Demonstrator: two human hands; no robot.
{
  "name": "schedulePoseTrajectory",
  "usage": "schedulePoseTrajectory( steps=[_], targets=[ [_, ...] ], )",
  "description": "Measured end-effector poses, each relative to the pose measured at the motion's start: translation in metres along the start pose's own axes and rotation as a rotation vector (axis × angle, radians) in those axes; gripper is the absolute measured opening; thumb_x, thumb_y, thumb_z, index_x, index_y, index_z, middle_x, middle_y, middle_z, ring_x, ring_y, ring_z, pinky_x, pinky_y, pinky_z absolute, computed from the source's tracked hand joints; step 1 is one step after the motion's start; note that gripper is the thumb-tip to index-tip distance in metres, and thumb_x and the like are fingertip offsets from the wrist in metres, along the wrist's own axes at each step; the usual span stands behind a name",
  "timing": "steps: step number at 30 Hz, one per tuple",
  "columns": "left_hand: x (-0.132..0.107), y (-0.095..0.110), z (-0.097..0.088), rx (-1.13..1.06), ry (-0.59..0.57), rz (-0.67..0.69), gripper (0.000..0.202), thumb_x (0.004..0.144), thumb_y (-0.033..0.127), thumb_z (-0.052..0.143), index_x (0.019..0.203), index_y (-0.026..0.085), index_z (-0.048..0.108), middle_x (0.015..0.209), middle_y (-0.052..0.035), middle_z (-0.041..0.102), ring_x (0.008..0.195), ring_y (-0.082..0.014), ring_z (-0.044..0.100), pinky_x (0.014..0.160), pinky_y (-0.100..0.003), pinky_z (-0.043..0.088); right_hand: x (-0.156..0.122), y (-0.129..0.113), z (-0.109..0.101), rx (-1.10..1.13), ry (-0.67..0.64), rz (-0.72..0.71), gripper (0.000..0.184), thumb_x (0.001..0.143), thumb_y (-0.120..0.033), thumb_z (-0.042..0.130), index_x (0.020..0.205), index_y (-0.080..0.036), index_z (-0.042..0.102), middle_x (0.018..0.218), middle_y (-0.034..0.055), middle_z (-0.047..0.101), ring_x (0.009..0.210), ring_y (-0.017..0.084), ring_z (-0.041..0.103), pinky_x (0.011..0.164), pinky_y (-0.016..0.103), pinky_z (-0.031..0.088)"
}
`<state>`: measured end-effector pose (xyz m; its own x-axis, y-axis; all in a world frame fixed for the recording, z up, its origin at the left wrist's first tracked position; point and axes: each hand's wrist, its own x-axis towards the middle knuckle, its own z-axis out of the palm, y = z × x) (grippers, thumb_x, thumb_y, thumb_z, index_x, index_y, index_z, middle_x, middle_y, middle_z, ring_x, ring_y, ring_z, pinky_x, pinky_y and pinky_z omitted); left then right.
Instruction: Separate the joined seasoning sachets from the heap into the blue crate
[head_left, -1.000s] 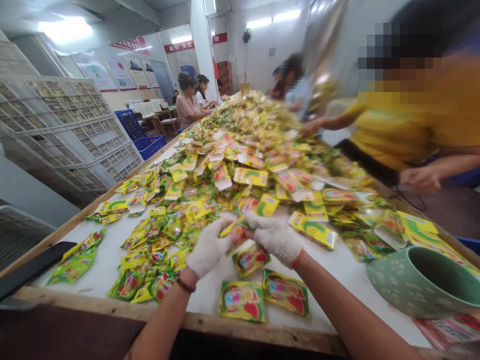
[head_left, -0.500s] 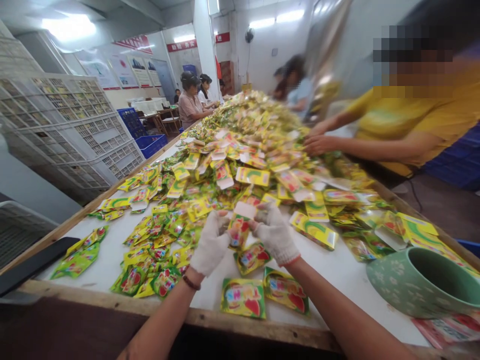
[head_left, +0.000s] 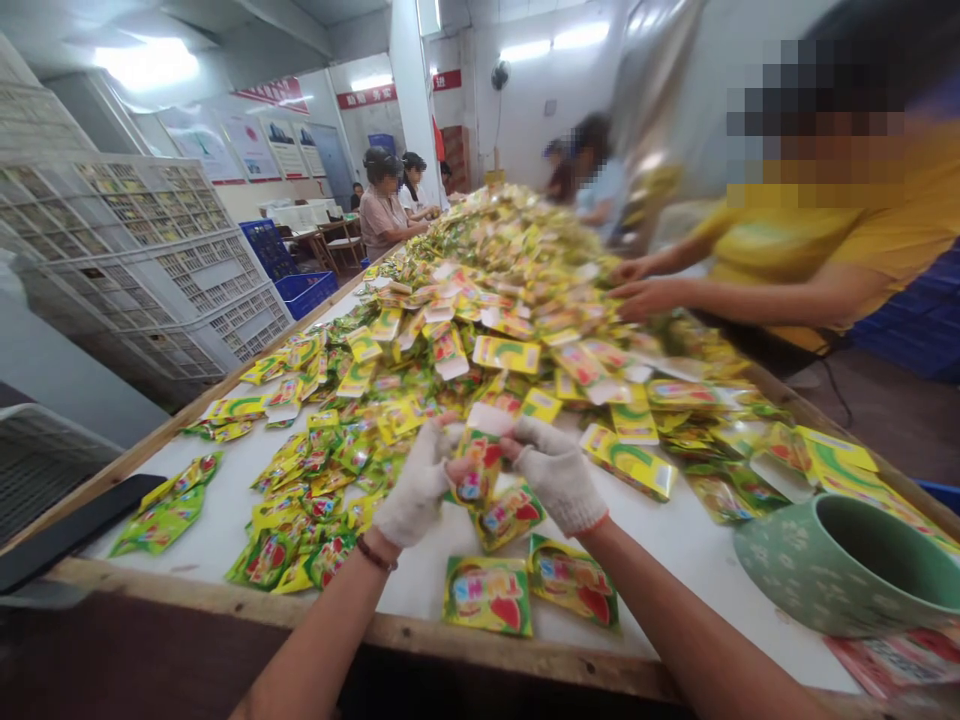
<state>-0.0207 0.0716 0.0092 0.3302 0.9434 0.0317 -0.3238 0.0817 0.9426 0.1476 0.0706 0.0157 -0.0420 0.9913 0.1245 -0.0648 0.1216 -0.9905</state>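
Observation:
Both my hands wear white knit gloves. My left hand point(head_left: 417, 488) and my right hand point(head_left: 556, 476) pinch the same small yellow-green snack packet point(head_left: 474, 466), holding it upright just above the white table point(head_left: 682, 545). Its white top edge shows between my fingertips. Three similar packets point(head_left: 487, 596) lie flat on the table right under my hands. A long heap of yellow and green packets point(head_left: 480, 330) stretches away from me along the table.
A green patterned bowl point(head_left: 847, 565) stands at the near right. A person in a yellow shirt point(head_left: 817, 250) reaches into the heap from the right. Other people work at the far end. White plastic crates point(head_left: 150, 260) are stacked at the left. A wooden rim point(head_left: 480, 650) edges the table.
My hands have turned the packet from lying flat to standing upright and drawn it slightly nearer. The person in yellow has moved a hand onto the heap.

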Motion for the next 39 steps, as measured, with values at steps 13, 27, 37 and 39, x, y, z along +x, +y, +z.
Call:
schedulePoseTrajectory(
  steps=[13, 27, 37, 39],
  targets=[
    [-0.007, 0.003, 0.007, 0.009, -0.197, -0.342, 0.031, 0.065, 0.029, 0.076, 0.090, 0.014, 0.065, 0.066, 0.0005, 0.063, 0.052, -0.0100, 0.055, 0.053, -0.022, 0.043, -0.004, 0.013, 0.006, -0.062, -0.213, -0.188, 0.040, 0.083, -0.043, 0.057, 0.114, -0.020, 0.066, 0.101, 0.0055, 0.070, 0.096, 0.024, 0.063, 0.090, 0.040, 0.049],
    [-0.002, -0.008, -0.004, 0.101, -0.197, -0.281, 0.055, 0.064, 0.026, 0.079, 0.115, 0.017, 0.060, 0.087, -0.0034, 0.067, 0.073, -0.0143, 0.060, 0.069, -0.025, 0.047, 0.001, 0.012, 0.008, 0.187, -0.142, 0.054, 0.038, 0.074, -0.045, 0.068, 0.101, -0.018, 0.073, 0.089, 0.0076, 0.074, 0.083, 0.022, 0.067, 0.078, 0.037, 0.053],
    [-0.007, 0.001, 0.004, 0.063, -0.127, -0.286, 0.038, 0.062, 0.041, 0.080, 0.082, 0.014, 0.061, 0.067, 0.0019, 0.056, 0.057, -0.0080, 0.050, 0.055, -0.020, 0.040, -0.017, 0.024, 0.013, -0.244, -0.181, -0.396, 0.049, 0.086, -0.025, 0.049, 0.134, -0.020, 0.053, 0.121, 0.0063, 0.065, 0.111, 0.023, 0.059, 0.102, 0.040, 0.045],
    [-0.006, 0.003, 0.005, 0.075, -0.122, -0.283, 0.038, 0.063, 0.039, 0.080, 0.084, 0.015, 0.061, 0.067, 0.0028, 0.055, 0.056, -0.0074, 0.049, 0.055, -0.020, 0.040, -0.016, 0.023, 0.012, -0.230, -0.190, -0.351, 0.047, 0.087, -0.028, 0.049, 0.133, -0.019, 0.054, 0.119, 0.0068, 0.066, 0.108, 0.023, 0.061, 0.099, 0.039, 0.047]
  ],
)
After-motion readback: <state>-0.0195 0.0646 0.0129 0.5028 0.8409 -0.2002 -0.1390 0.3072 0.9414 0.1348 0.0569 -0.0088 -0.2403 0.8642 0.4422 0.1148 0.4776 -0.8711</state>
